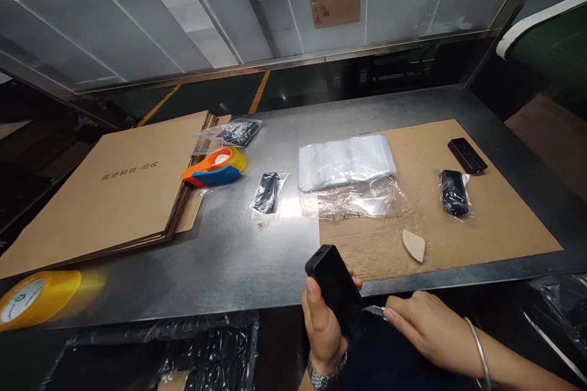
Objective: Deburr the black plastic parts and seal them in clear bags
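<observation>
While the left hand grips a black case upright at the near edge of the table, the right hand pinches a small blade beside its lower end. Beyond them, a wooden wedge lies on a cardboard sheet. Farther back, clear bags overlap the sheet's left side, and a wrapped black item sits near a bare black one on the right.

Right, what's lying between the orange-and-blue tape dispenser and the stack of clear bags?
A small black item in clear wrap lies on the metal table between the tape dispenser and the bag stack, in the head view.
</observation>
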Motion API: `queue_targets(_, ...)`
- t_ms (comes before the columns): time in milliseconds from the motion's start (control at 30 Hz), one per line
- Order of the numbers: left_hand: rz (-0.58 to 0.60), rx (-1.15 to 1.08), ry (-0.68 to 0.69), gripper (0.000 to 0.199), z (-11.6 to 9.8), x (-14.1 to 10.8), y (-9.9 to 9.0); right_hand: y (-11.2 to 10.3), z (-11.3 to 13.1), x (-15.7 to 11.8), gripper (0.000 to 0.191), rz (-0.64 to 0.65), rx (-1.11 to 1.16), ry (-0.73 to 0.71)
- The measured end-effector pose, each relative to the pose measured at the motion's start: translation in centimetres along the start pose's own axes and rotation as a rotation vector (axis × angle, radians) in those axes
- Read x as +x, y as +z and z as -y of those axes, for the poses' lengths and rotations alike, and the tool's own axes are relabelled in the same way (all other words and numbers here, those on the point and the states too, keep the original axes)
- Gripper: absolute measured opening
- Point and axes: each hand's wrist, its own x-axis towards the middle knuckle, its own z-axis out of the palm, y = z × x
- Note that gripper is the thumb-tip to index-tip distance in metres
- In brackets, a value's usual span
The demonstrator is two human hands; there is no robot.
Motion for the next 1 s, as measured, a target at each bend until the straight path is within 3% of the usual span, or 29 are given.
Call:
queue_targets(100, 0.040, -0.082, -0.067, 0.049, -0.3, 0.4, 0.0, 0.1, -0.5, 0.0, 0.051, 0.463, 0.651, 0.074)
queue_targets(167, 0.047, -0.131, -0.163, 0.048, -0.5, 0.8, 0.0, 0.1, -0.5, 0.0, 0.053, 0.570, 0.869, 0.052)
queue_targets(233, 0.040, -0.159, -0.273, 0.044, -0.5, 1.2, 0.0, -0.3, -0.2, -0.1, 0.047, 0.387, 0.842, -0.036)
queue_targets(333, 0.049, -0.198, -0.488, 0.041, 0.3, 1.5, 0.0, -1.5, 0.6, 0.1, 0.031, -0.064, 0.474, -0.151)
queue_targets(400, 0.080, -0.231, -0.638, 0.041, 1.2, 1.3, 0.0, -2.0, 1.1, 0.2, 0.027, -0.205, 0.213, -0.214)
queue_targets(500, 0.093, -0.253, -0.781, 0.041, 2.3, 0.7, 0.1, -1.7, 1.4, 0.5, 0.023, -0.220, -0.039, -0.306)
queue_targets(633, 0.049, -0.196, -0.821, 0.047, 2.9, -0.1, 0.6, -0.4, 1.5, 0.5, 0.027, -0.206, -0.214, -0.298)
queue_targets(833, 0.040, -0.188, -0.833, 0.048, 3.7, -0.8, 0.8, -0.5, 1.9, 0.3, 0.029, -0.169, -0.299, -0.243)
queue_targets(1000, 0.071, -0.253, -0.902, 0.039, 4.1, -1.1, 0.7, -1.1, 2.0, 0.2, 0.024, -0.085, -0.261, -0.322)
